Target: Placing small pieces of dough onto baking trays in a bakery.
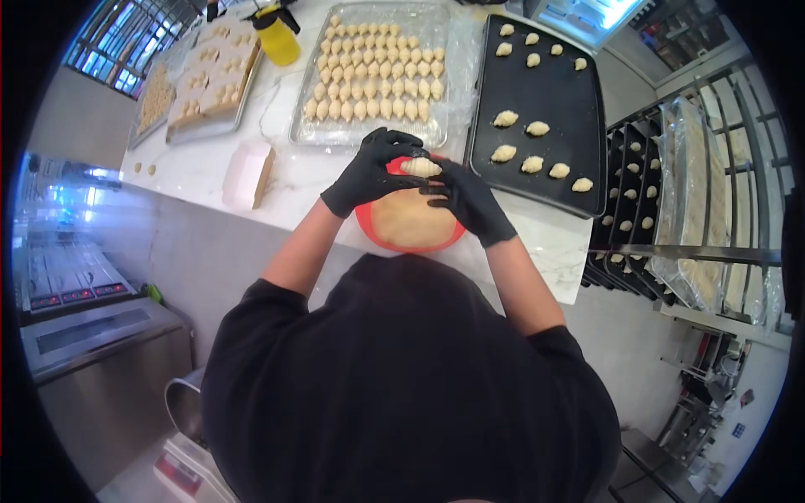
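Note:
Above a red bowl (pixel 366 225) at the counter's near edge, both of my black-gloved hands are closed around a small, pale, ridged dough piece (pixel 421 168). My left hand (pixel 369 172) grips it from the left, with its fingers curled over the far side. At the dough's right end are the fingertips of my right hand (pixel 471 199). The bowl holds a pale tan, fine-looking filling (pixel 411 220); I cannot make out what it is. Parts of the bowl's far rim are hidden behind my hands.
Beyond the bowl, a clear tray (pixel 366 132) carries rows of dough pieces. Several coated pieces sit on a black baking tray (pixel 537 92) to the right. An open box (pixel 248 174), a yellow spray bottle (pixel 277 40) and a loaded tray (pixel 207 119) are leftward. A rack (pixel 704 251) stands at right.

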A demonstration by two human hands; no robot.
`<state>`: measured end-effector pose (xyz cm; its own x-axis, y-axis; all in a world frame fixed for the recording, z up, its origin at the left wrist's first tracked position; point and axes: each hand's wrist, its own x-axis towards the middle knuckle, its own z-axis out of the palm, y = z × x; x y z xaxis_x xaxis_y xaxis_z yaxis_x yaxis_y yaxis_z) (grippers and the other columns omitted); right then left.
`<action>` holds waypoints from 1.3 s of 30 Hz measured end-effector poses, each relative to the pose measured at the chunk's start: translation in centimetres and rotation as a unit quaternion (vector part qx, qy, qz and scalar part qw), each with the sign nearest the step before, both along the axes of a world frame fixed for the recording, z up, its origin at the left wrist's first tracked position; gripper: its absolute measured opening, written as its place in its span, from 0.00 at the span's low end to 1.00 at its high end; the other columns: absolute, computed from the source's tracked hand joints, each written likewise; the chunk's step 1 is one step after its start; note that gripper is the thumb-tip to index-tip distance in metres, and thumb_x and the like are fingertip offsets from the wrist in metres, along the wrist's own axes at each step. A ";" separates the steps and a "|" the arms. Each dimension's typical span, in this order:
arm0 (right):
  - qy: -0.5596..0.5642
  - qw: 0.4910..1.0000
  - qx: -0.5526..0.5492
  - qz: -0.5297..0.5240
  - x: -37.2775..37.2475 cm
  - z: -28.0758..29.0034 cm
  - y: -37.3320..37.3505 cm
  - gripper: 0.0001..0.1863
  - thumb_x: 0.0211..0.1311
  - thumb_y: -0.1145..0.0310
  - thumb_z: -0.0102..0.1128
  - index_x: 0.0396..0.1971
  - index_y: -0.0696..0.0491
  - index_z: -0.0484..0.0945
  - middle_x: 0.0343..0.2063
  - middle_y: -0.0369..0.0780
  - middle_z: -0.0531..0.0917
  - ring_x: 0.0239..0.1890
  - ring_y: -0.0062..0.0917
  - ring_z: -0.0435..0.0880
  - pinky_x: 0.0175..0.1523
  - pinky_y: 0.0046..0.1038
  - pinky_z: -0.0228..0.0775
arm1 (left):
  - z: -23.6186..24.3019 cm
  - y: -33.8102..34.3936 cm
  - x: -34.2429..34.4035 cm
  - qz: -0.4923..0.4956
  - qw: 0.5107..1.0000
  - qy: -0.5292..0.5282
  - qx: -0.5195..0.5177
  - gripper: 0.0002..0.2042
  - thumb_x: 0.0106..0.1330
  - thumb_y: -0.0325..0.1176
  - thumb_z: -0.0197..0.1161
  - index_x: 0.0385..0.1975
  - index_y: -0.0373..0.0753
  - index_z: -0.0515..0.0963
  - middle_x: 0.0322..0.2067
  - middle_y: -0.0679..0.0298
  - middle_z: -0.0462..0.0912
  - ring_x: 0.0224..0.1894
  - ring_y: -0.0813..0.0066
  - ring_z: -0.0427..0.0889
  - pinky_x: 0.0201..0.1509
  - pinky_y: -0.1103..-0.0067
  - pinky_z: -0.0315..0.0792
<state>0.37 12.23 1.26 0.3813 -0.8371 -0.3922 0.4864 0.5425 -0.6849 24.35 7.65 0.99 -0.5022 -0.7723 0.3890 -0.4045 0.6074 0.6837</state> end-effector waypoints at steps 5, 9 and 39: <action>0.127 0.982 -0.046 0.129 1.1 -2.7 -1.4 0.19 0.70 0.63 0.60 0.55 0.57 0.81 0.42 0.42 0.87 0.42 0.27 0.85 0.46 0.26 0.75 | -2.0 2.8 1.5 0.052 0.995 -0.063 -0.062 0.23 0.56 0.38 0.79 0.52 0.43 0.84 0.56 0.62 0.83 0.55 0.66 0.82 0.60 0.71 0.74; 0.302 0.919 -0.179 0.180 2.4 -6.3 -0.6 0.17 0.66 0.64 0.64 0.53 0.55 0.83 0.42 0.42 0.87 0.41 0.27 0.85 0.45 0.27 0.75 | -4.5 3.8 3.6 0.127 0.992 -0.007 -0.005 0.22 0.59 0.36 0.77 0.54 0.42 0.83 0.56 0.61 0.83 0.56 0.66 0.82 0.59 0.72 0.75; 0.468 0.596 -0.549 0.354 3.4 -10.2 1.4 0.14 0.56 0.73 0.66 0.43 0.56 0.87 0.38 0.45 0.87 0.38 0.40 0.86 0.48 0.32 0.78 | -9.1 6.2 4.0 0.198 0.975 0.095 0.025 0.11 0.62 0.26 0.70 0.45 0.38 0.85 0.52 0.58 0.85 0.51 0.63 0.84 0.58 0.72 0.76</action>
<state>3.76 13.59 -8.95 0.8355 -0.5442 -0.0756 -0.4712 -0.6390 -0.6080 28.33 13.89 -8.07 -0.0832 -0.9115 0.4029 -0.4642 0.3932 0.7937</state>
